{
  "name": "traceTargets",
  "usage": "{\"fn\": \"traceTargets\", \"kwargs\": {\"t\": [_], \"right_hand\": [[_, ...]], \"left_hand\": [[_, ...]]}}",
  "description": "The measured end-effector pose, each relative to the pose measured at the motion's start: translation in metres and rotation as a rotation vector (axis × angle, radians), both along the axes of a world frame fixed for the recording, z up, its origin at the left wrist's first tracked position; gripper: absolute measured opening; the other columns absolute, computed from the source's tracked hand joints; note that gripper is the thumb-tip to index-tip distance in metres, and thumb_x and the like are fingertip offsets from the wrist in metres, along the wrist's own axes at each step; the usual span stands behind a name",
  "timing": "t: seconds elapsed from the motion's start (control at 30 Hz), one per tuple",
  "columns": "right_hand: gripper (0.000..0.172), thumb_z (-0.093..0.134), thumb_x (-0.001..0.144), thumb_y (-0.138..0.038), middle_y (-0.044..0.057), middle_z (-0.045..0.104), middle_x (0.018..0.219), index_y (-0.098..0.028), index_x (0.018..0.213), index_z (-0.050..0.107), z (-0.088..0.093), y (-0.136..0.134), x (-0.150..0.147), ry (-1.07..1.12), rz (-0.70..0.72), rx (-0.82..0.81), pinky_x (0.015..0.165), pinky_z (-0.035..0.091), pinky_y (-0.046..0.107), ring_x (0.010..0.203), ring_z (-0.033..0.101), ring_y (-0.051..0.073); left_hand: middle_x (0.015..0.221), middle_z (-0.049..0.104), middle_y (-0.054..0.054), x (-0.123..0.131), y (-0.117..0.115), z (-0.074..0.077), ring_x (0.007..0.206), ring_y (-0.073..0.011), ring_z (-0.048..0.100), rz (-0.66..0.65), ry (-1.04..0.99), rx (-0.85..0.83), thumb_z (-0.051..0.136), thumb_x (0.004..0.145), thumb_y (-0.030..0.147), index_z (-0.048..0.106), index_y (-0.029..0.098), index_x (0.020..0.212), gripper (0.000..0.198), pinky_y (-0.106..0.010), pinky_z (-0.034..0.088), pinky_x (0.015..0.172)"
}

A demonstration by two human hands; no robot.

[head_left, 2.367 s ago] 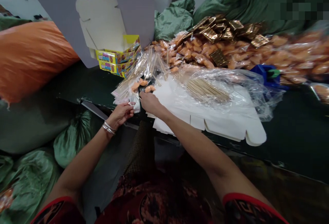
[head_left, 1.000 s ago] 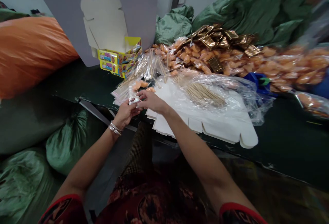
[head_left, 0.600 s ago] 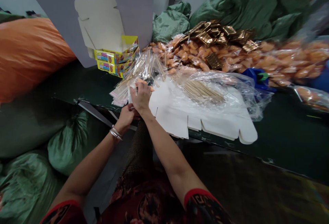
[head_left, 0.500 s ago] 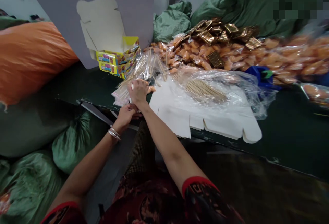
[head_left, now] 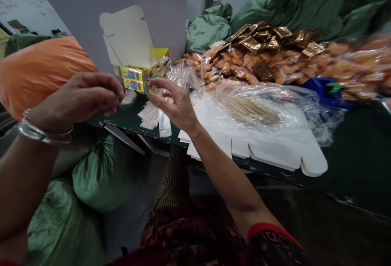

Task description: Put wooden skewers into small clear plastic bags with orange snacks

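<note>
My left hand [head_left: 85,97] is raised at the left, near the yellow boxes, its fingers curled together. A small blurred pale thing [head_left: 130,96] shows just beyond its fingertips; whether the hand holds it is unclear. My right hand [head_left: 179,105] hovers over the table's front part, thumb and forefinger spread apart. Below it lie flat clear plastic sleeves [head_left: 165,124], partly covered by the hand. Thin sticks in clear wrapping [head_left: 186,74] lie behind it. Two printed yellow boxes [head_left: 131,79] stand stacked, the upper one with its white lid [head_left: 126,34] up.
Flat white cartons [head_left: 214,135] carry a clear bag of thin wooden sticks [head_left: 252,109]. Behind are a heap of wrapped orange pieces [head_left: 236,60], gold packets [head_left: 282,33] and a blue container [head_left: 317,89]. Green sacks [head_left: 100,176] and an orange sack [head_left: 45,70] stand at the left.
My hands were together over the sleeves and have come apart. The left has moved up and left; the right has shifted slightly right with its fingers spread.
</note>
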State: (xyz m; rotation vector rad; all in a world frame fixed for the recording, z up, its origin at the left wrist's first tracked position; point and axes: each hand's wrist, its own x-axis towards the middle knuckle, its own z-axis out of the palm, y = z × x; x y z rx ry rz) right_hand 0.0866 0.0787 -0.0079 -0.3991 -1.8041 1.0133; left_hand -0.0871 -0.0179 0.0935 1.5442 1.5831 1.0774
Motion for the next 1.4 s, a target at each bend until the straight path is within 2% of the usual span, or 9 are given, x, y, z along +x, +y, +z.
{"fn": "traceTargets", "kwargs": {"t": [0.07, 0.17, 0.33, 0.53, 0.7, 0.87, 0.93, 1.13, 1.4], "right_hand": [[0.045, 0.063, 0.083, -0.037, 0.006, 0.058, 0.119, -0.020, 0.123, 0.056, 0.011, -0.023, 0.011, -0.005, 0.159, 0.021, 0.091, 0.045, 0.034, 0.115, 0.052, 0.021], [0.034, 0.068, 0.079, -0.031, 0.003, 0.065, 0.099, -0.017, 0.110, 0.063, -0.002, -0.049, 0.026, -0.001, 0.354, -0.129, 0.082, 0.048, 0.030, 0.093, 0.060, 0.016], [0.018, 0.069, 0.075, -0.027, -0.001, 0.063, 0.074, -0.016, 0.089, 0.066, -0.051, -0.077, 0.048, 0.050, 0.418, -0.577, 0.062, 0.047, 0.023, 0.064, 0.056, 0.010], [0.013, 0.066, 0.076, -0.028, -0.001, 0.062, 0.070, -0.017, 0.080, 0.069, -0.068, -0.097, 0.060, 0.133, 0.175, -0.610, 0.060, 0.045, 0.023, 0.062, 0.054, 0.009], [0.015, 0.062, 0.077, -0.029, -0.001, 0.061, 0.066, -0.017, 0.077, 0.070, -0.076, -0.099, 0.059, 0.168, 0.053, -0.638, 0.055, 0.043, 0.022, 0.058, 0.051, 0.009], [0.015, 0.058, 0.079, -0.026, -0.004, 0.054, 0.056, -0.016, 0.079, 0.070, -0.084, -0.096, 0.056, 0.131, -0.068, -0.585, 0.046, 0.037, 0.020, 0.048, 0.044, 0.008], [0.017, 0.056, 0.080, -0.023, -0.003, 0.058, 0.058, -0.016, 0.085, 0.071, -0.086, -0.097, 0.054, 0.103, -0.115, -0.516, 0.048, 0.040, 0.021, 0.049, 0.048, 0.008], [0.027, 0.050, 0.084, -0.016, 0.003, 0.073, 0.087, -0.018, 0.099, 0.072, -0.087, -0.103, 0.059, 0.005, -0.176, -0.260, 0.068, 0.051, 0.026, 0.072, 0.065, 0.014], [0.021, 0.049, 0.085, -0.014, 0.006, 0.070, 0.073, -0.015, 0.083, 0.070, -0.086, -0.107, 0.067, -0.266, -0.360, 0.010, 0.065, 0.047, 0.028, 0.067, 0.062, 0.016]], "left_hand": [[0.051, 0.053, 0.002, 0.022, -0.014, 0.004, 0.043, -0.0051, 0.047, -0.027, 0.011, -0.282, 0.053, 0.072, -0.003, 0.067, 0.007, 0.070, 0.017, -0.010, 0.034, 0.041], [0.049, 0.050, 0.001, 0.044, -0.023, -0.008, 0.039, -0.0057, 0.043, 0.031, -0.176, -0.548, 0.057, 0.068, -0.006, 0.067, 0.011, 0.065, 0.020, -0.012, 0.030, 0.034], [0.050, 0.049, 0.002, 0.053, -0.023, -0.039, 0.040, -0.0062, 0.041, -0.141, -0.113, -0.466, 0.068, 0.069, 0.007, 0.067, 0.015, 0.071, 0.008, -0.013, 0.030, 0.034], [0.057, 0.048, 0.004, 0.067, -0.014, -0.064, 0.046, -0.0057, 0.041, -0.371, 0.099, -0.483, 0.065, 0.078, 0.034, 0.058, 0.014, 0.073, 0.021, -0.014, 0.034, 0.040], [0.061, 0.051, 0.002, 0.069, -0.008, -0.082, 0.052, -0.0080, 0.044, -0.431, 0.314, -0.293, 0.054, 0.086, 0.043, 0.062, 0.014, 0.078, 0.031, -0.018, 0.036, 0.047], [0.080, 0.062, -0.005, 0.072, -0.025, -0.096, 0.073, -0.0141, 0.055, -0.105, 0.813, 0.438, 0.052, 0.089, 0.029, 0.065, 0.015, 0.087, 0.019, -0.025, 0.043, 0.067], [0.078, 0.063, -0.005, 0.076, -0.033, -0.103, 0.073, -0.0144, 0.055, -0.148, 0.953, 0.588, 0.049, 0.092, 0.024, 0.065, 0.016, 0.087, 0.019, -0.025, 0.043, 0.068], [0.071, 0.062, -0.004, 0.081, -0.033, -0.118, 0.068, -0.0148, 0.054, -0.311, 1.062, 0.615, 0.045, 0.094, 0.022, 0.063, 0.014, 0.084, 0.022, -0.026, 0.043, 0.064], [0.066, 0.058, -0.003, 0.090, -0.039, -0.132, 0.064, -0.0154, 0.049, -0.348, 1.126, 0.605, 0.044, 0.090, 0.013, 0.062, 0.014, 0.080, 0.020, -0.027, 0.040, 0.062]]}}
